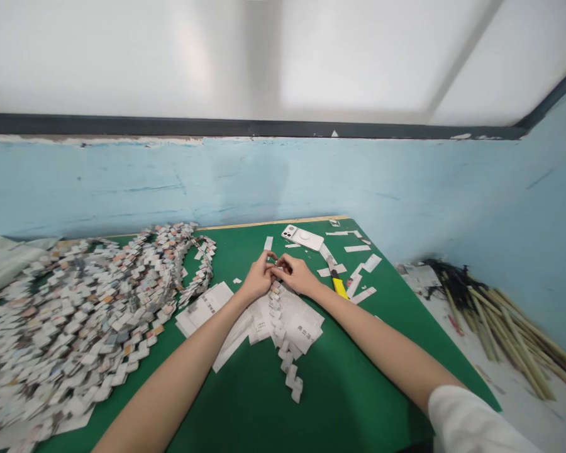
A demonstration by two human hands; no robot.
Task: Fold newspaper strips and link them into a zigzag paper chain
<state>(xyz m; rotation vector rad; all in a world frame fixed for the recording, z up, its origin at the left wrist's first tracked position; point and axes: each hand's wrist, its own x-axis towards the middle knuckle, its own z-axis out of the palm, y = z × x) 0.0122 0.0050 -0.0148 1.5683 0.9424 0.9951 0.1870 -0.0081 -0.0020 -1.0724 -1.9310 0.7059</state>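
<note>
Light-blue wall stands behind a green tabletop, with a pale panel in a dark frame above. At far left, a whitish sheet lies beside a large pile of folded-paper chains, which covers the left of the surface. Printed paper sheets come next, spread around and beneath the work.

At centre, the left hand is closed, its fingertips pinching the far end of a zigzag paper chain. Chain's long axis runs from the fingertips toward the wearer, slanting slightly right; its near end rests on bare green surface, beyond the sheets. The right hand pinches the same far end, fingertips meeting the left's; exact finger contact is partly hidden.

Beyond the right hand lies a white phone, camera side up. Further right, a yellow-handled tool lies beside the right forearm, among cut paper strips. Long sticks lie on the floor at far right.
</note>
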